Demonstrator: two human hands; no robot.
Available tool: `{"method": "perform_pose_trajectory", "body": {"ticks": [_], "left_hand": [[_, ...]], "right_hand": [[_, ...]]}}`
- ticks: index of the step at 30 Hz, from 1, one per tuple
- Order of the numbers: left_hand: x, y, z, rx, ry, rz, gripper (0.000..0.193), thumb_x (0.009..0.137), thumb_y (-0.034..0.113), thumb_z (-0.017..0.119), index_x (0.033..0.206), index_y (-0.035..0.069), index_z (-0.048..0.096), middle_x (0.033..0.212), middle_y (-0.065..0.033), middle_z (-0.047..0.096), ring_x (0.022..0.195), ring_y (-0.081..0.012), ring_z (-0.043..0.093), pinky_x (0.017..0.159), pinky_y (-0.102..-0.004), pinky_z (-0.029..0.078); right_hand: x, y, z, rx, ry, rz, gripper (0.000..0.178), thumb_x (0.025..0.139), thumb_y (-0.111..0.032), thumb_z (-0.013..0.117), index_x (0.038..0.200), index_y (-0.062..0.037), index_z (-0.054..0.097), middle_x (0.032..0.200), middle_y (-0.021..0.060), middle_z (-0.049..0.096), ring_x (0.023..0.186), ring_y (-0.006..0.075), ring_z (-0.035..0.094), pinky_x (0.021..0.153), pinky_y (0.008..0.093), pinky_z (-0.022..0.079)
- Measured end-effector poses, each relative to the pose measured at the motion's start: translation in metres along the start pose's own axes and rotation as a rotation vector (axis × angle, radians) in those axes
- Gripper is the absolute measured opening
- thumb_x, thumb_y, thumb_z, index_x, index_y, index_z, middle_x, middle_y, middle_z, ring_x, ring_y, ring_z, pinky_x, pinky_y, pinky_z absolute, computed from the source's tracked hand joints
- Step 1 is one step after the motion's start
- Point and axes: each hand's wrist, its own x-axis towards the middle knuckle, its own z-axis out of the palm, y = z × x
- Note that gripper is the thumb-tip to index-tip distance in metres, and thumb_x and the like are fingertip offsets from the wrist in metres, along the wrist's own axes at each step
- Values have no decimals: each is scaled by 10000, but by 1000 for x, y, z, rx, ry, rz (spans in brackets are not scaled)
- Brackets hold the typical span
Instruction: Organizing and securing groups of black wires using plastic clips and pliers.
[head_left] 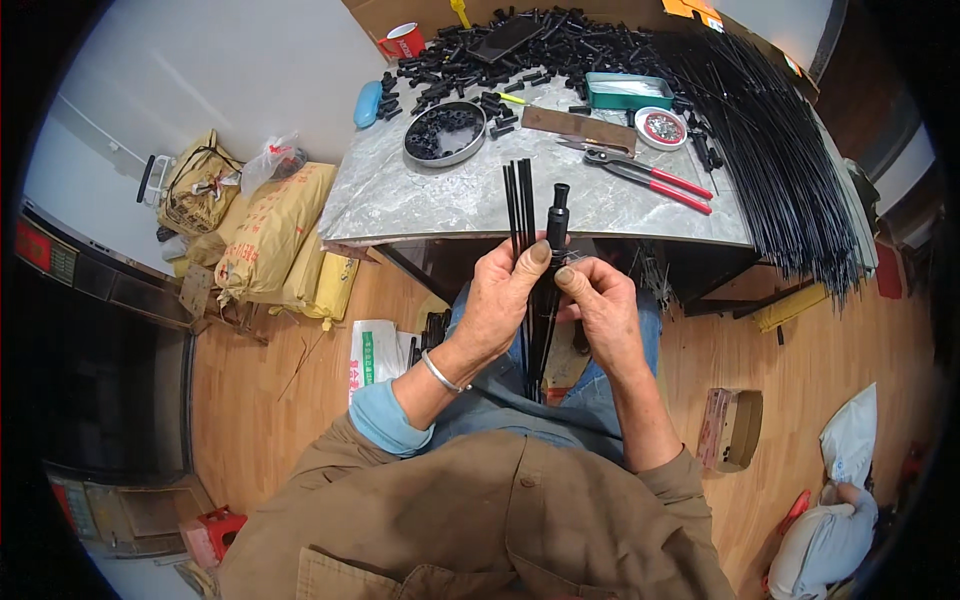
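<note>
My left hand (500, 300) is closed round several thin black rods (519, 195), which stand nearly upright and run down between my knees. Beside them, a black tubular piece (558, 218) with a flared top rises between my two thumbs, held against the rods by the left hand. My right hand (607, 312) is closed in a pinch just below that tube's right side. Fine wire-like strands (578, 258) stick out by its fingertips. What exactly the right fingers grip is hidden.
On the table (370, 210) lie red-handled pliers (660, 188), a round tray of small black parts (447, 155), a dish of small metal bits (661, 128), a green box (630, 92) and heaped black tubes (570, 40). A long rod bundle (770, 150) hangs over the right edge.
</note>
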Motion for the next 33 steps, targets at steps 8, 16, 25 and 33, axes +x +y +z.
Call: {"method": "perform_pose_trajectory", "body": {"ticks": [8,16,25,33], "left_hand": [[3,10,-8,10,-119,-73,318,936,280,571,1090,3,595,924,-44,635,777,-86,602,679,-222,526],[7,11,-5,-51,-119,-130,340,953,308,529,1087,3,597,886,-45,631,739,-87,607,630,-229,552],[7,8,-10,-6,-135,-121,361,937,288,561,1128,-16,596,1028,-65,638,892,-117,605,800,-261,494],[6,13,-13,51,-198,-124,358,942,287,554,1128,-16,600,1006,-65,643,900,-114,604,815,-259,483]], "right_hand": [[3,-4,-9,99,-98,130,230,871,-231,665,765,-46,579,692,6,555,581,71,556,526,217,525],[2,-8,-5,53,-81,104,236,859,-218,681,730,-55,570,687,-2,543,584,72,558,530,226,533],[1,-2,-7,47,-62,100,227,847,-239,696,776,-43,609,690,-10,570,608,60,545,561,218,508],[1,-3,-7,54,-56,145,225,851,-227,690,767,-52,575,692,6,550,590,79,565,527,220,523]]}}
